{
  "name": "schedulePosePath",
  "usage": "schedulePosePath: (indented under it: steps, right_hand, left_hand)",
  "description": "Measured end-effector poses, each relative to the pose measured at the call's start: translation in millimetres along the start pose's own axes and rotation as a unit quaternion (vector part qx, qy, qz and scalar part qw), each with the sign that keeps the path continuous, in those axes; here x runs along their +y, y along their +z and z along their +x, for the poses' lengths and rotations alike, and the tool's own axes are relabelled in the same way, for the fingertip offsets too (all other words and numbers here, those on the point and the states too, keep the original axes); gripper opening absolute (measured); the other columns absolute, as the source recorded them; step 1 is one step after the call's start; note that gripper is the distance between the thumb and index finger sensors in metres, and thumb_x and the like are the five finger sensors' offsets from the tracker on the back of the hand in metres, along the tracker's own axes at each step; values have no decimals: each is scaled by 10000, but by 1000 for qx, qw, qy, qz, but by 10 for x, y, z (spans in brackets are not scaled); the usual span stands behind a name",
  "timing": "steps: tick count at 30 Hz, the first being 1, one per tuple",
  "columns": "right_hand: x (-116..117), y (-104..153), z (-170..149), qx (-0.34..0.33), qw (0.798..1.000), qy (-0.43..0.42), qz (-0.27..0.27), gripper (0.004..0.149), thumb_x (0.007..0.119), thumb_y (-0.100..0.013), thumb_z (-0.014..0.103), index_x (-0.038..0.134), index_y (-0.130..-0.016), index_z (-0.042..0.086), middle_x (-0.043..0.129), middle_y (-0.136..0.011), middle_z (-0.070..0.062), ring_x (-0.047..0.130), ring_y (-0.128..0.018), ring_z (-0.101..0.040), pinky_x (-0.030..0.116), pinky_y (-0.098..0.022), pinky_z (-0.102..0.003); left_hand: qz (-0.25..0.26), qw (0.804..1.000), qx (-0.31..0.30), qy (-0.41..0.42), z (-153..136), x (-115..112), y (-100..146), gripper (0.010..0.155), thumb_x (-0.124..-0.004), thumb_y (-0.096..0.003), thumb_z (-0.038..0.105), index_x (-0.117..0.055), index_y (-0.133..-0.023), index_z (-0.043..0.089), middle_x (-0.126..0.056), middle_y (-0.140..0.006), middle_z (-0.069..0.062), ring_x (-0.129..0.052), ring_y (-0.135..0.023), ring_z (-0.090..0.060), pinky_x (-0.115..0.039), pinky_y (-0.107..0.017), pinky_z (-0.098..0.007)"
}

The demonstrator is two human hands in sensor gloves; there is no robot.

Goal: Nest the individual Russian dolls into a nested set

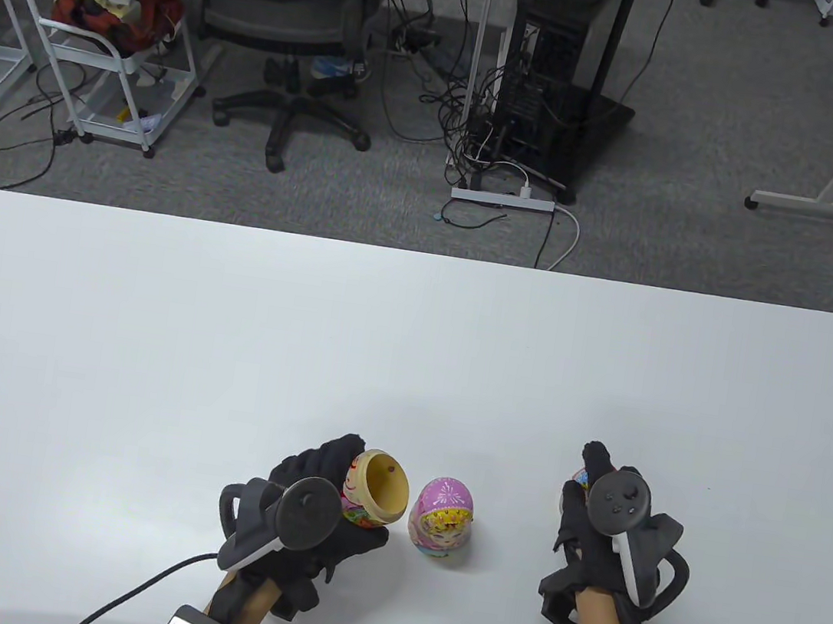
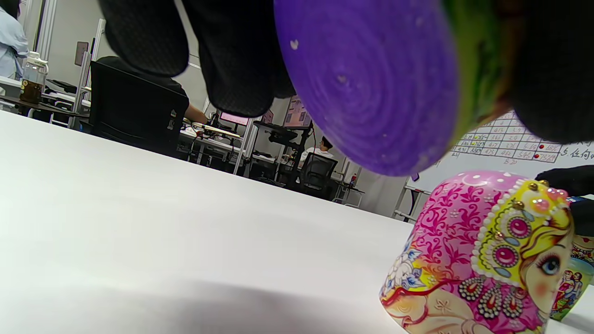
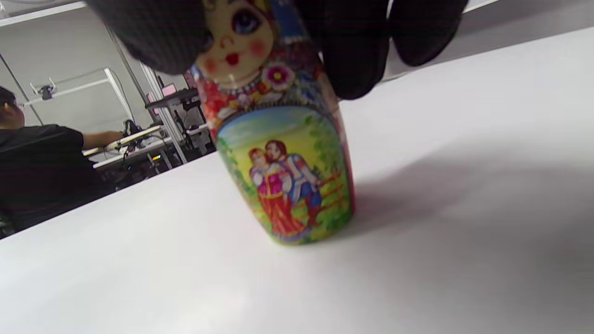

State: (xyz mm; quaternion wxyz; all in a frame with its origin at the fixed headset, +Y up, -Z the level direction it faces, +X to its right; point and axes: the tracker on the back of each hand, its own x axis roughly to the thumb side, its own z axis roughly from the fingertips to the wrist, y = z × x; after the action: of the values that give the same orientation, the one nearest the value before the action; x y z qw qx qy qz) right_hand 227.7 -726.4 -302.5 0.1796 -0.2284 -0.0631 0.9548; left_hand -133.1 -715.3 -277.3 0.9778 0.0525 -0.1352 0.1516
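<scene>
Near the front edge of the table (image 1: 150,336), the small closed doll (image 3: 278,153) stands upright under the right hand (image 1: 606,536), whose fingers (image 3: 352,51) grip its head. To its left sits the pink doll top (image 1: 443,517), open end down on the table. Further left, the left hand (image 1: 314,518) holds the hollow bottom half (image 1: 378,488) off the table, mouth tilted up and to the right. My worry is the drop-in: if the small doll goes in crooked, it may jam at the rim or knock the half loose. Moving across, the right hand could also clip the pink top, which sits between the hands, and send it rolling.
</scene>
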Motion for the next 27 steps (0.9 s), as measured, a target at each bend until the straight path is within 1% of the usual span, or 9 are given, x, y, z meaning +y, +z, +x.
schedulePosePath:
  steps: [2, 7, 10, 11, 13, 15, 17, 24, 27]
  right_hand:
    - [-5, -1, -3, -4, 1000, 0, 7, 574, 766, -498, 449, 446, -972, 496, 505, -1090, -110, 772, -896, -345, 639, -685, -544]
    - [-49, 8, -19, -11, 1000, -24, -16, 589, 784, -485, 453, 458, -975, 438, 552, -1066, -127, 811, -870, -330, 666, -673, -526]
    - [-159, 72, 62, -43, 996, -73, -42, 587, 779, -481, 459, 455, -969, 435, 542, -1065, -118, 803, -875, -322, 663, -677, -525]
    - [-207, 106, 102, -68, 991, -110, -44, 587, 776, -480, 460, 450, -968, 436, 536, -1067, -113, 796, -882, -319, 656, -684, -526]
    - [-272, 153, 174, -115, 974, -192, -22, 590, 772, -483, 456, 441, -970, 432, 518, -1072, -111, 779, -895, -316, 631, -696, -542]
    - [-298, 212, 272, -175, 935, -307, 13, 589, 776, -487, 436, 444, -973, 420, 504, -1073, -124, 760, -899, -334, 592, -701, -572]
    - [-327, 283, 369, -215, 911, -351, 31, 590, 778, -487, 433, 450, -976, 406, 509, -1068, -133, 763, -888, -343, 597, -690, -576]
    - [-330, 617, 749, -344, 866, -356, 64, 592, 778, -482, 450, 456, -976, 402, 526, -1063, -126, 785, -877, -324, 625, -686, -558]
    - [-285, 713, 844, -368, 859, -346, 77, 592, 780, -483, 445, 458, -978, 394, 523, -1062, -128, 785, -875, -325, 626, -686, -556]
  left_hand:
    - [0, 1000, -1, 0, 2, -6, 2, 1158, -865, -260, 809, -290, -1089, 241, -662, -1083, -80, -819, -951, -284, -668, -710, -594]
    - [-3, 1000, -1, 4, 3, -11, 6, 1158, -864, -261, 810, -297, -1088, 232, -682, -1073, -46, -835, -937, -272, -675, -708, -588]
    - [-3, 1000, -1, 6, 3, -12, 7, 1158, -862, -262, 811, -298, -1088, 227, -683, -1073, -40, -836, -936, -269, -678, -707, -586]
    - [-3, 1000, -1, 7, 0, -13, 9, 1156, -861, -264, 811, -298, -1087, 227, -682, -1073, -37, -837, -935, -266, -678, -707, -585]
    - [-4, 1000, 0, 8, -2, -16, 9, 1157, -862, -264, 811, -297, -1088, 227, -681, -1075, -36, -835, -937, -269, -678, -707, -585]
    - [-6, 1000, -1, 6, -3, -17, 10, 1157, -862, -264, 810, -296, -1089, 228, -680, -1076, -35, -835, -938, -268, -678, -706, -584]
    - [-8, 1000, -1, 6, -3, -20, 11, 1158, -862, -265, 809, -295, -1090, 228, -679, -1078, -33, -833, -940, -269, -678, -708, -584]
    - [-12, 1000, -5, 3, 5, -30, 5, 1156, -864, -268, 805, -292, -1090, 228, -674, -1081, -35, -830, -942, -271, -676, -707, -585]
    - [-9, 1000, -6, 3, 16, -26, 11, 1156, -863, -269, 804, -293, -1090, 224, -674, -1080, -36, -830, -941, -270, -679, -708, -582]
